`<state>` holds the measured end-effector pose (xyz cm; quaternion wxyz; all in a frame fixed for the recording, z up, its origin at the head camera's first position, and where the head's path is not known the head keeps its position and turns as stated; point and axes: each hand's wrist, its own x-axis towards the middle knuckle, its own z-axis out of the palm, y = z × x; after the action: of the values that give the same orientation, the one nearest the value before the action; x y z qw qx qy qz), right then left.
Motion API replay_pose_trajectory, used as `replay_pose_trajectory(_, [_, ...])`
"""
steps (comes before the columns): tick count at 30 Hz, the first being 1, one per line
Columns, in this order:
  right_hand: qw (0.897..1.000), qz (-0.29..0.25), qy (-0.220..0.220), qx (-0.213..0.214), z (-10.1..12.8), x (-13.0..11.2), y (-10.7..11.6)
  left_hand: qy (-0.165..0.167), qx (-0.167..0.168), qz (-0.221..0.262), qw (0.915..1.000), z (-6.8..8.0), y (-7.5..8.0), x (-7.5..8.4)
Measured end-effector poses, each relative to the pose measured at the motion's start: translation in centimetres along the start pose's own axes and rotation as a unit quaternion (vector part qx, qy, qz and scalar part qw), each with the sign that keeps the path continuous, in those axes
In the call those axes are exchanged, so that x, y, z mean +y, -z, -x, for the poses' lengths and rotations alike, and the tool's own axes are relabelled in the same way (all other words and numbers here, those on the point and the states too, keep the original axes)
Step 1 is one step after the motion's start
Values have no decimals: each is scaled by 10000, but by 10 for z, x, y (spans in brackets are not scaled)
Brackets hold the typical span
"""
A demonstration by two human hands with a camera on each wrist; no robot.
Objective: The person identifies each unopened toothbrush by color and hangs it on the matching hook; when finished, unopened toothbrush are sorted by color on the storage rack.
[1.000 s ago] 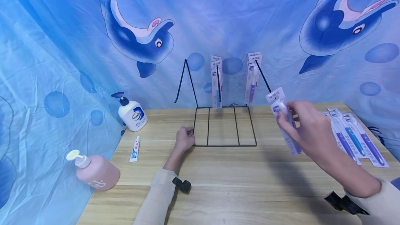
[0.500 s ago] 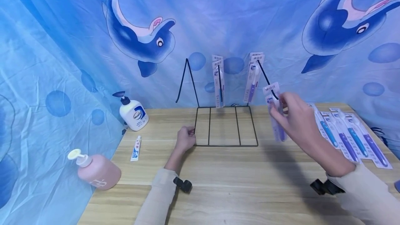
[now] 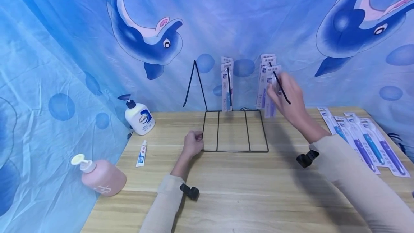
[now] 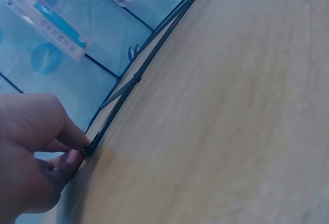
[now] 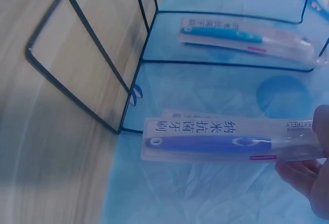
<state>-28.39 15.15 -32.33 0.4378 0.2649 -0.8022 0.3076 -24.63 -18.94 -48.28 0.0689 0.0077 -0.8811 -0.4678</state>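
Observation:
My right hand (image 3: 291, 98) pinches a packaged toothbrush (image 5: 205, 143) with a purple handle, its card strung on the right hook of the black wire rack (image 3: 233, 151). The hook's tip sticks out in front of the card, and more toothbrush packs (image 3: 261, 94) hang behind it. On the middle hook hang toothbrush packs (image 3: 225, 98), the front one with a teal handle. The left hook (image 3: 188, 87) carries nothing. Low at the rack's left side, my left hand (image 3: 193, 143) pinches the base wire between thumb and fingers, close over the wooden table.
Several packaged toothbrushes (image 3: 368, 141) lie at the table's right side. On the left stand a white pump bottle (image 3: 139, 118) and a pink pump bottle (image 3: 105, 179), with a small toothpaste tube (image 3: 141, 153) lying between them. A blue dolphin curtain (image 3: 245, 17) hangs behind the rack.
My right hand has carried the toothbrush pack left and back, from in front of the right hook's tip to partway along the hook. The left hand has stayed on the rack.

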Motion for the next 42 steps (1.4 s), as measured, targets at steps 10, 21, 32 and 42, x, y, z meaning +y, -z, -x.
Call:
replay_pose_trajectory(10, [9996, 18, -271, -67, -11, 12, -16, 105, -34, 44, 9999, 2, -3, 0])
replay_pose_trajectory(21, [9840, 501, -1314, -1096, 1, 24, -2, 94, 10, -58, 9999, 2, -3, -1])
replay_pose_trajectory(32, [9076, 1531, -2816, -2711, 32, 111, 71, 68, -54, -11, 10000, 0, -3, 0])
replay_pose_trajectory(42, [8411, 2105, -3509, -3535, 84, 180, 101, 40, -74, -1, 10000, -2, -1, 2])
